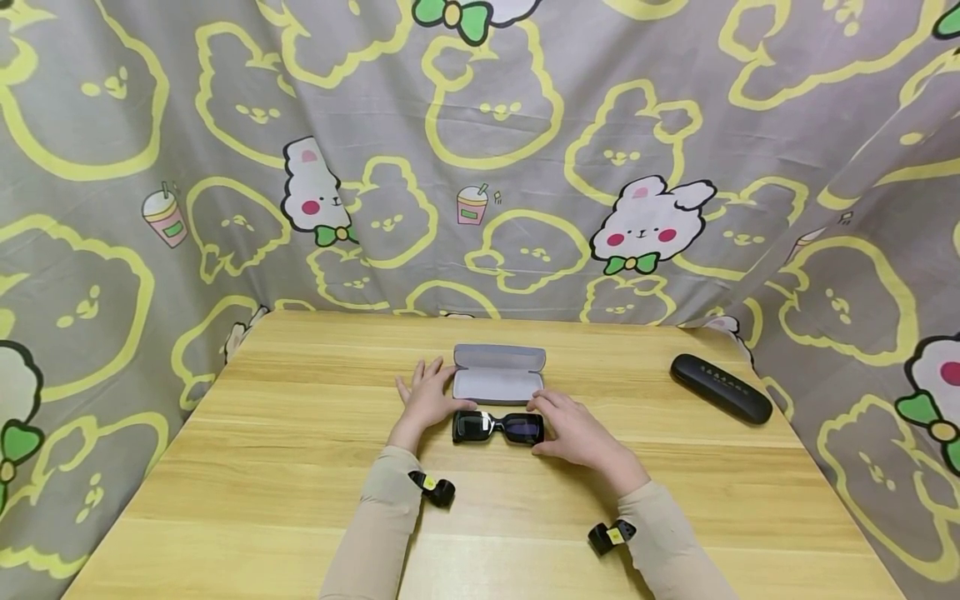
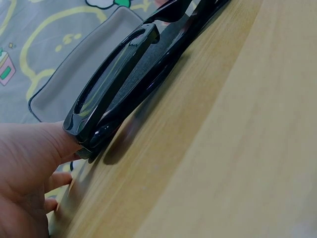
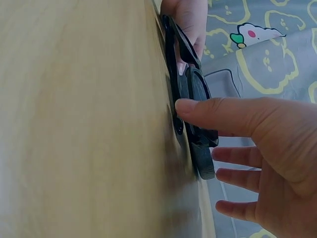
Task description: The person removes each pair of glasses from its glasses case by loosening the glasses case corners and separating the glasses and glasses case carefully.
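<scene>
Black sunglasses (image 1: 521, 427) with dark lenses and folded temples lie on the wooden table, just in front of an open glasses case (image 1: 498, 386) with a pale grey lining. My left hand (image 1: 427, 404) is at their left end, fingers spread beside the case. In the left wrist view, the left thumb (image 2: 57, 139) meets the corner of the frame. At the right end is my right hand (image 1: 581, 432), its fingers straight and spread. Its thumb (image 3: 213, 114) overlaps a folded temple in the right wrist view, while the index finger is mostly hidden there.
A closed black glasses case (image 1: 720, 388) lies slanted at the right of the table (image 1: 300, 467). Behind the table's far edge hangs a grey patterned curtain (image 1: 390, 108), which continues along both sides. Small black cameras are strapped to both wrists.
</scene>
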Tool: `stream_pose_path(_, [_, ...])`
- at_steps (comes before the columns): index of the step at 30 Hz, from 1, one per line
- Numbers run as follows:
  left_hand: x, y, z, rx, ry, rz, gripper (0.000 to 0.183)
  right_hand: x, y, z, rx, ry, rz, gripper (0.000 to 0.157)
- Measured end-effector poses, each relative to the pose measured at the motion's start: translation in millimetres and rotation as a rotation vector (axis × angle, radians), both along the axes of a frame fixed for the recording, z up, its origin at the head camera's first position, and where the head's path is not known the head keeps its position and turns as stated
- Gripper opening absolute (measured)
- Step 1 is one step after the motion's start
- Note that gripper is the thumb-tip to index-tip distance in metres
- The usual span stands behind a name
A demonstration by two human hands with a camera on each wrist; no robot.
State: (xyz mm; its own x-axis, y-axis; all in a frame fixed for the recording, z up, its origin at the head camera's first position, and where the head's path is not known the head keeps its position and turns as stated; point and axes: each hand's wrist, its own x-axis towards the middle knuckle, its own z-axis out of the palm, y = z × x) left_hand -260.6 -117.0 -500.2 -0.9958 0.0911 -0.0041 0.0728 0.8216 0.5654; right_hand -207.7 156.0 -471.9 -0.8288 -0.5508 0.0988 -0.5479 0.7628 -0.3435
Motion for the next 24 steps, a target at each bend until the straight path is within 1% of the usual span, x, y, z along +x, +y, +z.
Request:
stream_pose_path(5, [-0.3,0.0,-0.9,-0.008,-0.004,0.003,0.085,0.4,2.5,4.2,-0.028,-0.021,-0.009,0.066])
stream_pose_path(10, [-0.8,0.6,-1.4,0.004,0.004,0.007,0.084,-1.6,7.7,7.6,-0.059,-0.033,-0.029,0.064])
stream_pose_path(17, [-0.5,1.2,-1.8,0.01,0.01,0.007,0.084,-5.2,15.2,11.9,-0.107,0.004,-0.034,0.068])
stream_pose_path(24, [-1.0,1.0,-2.2,0.003,0.006,0.009,0.084,-9.1,21.7,11.1,-0.126,0.005,-0.062,0.07])
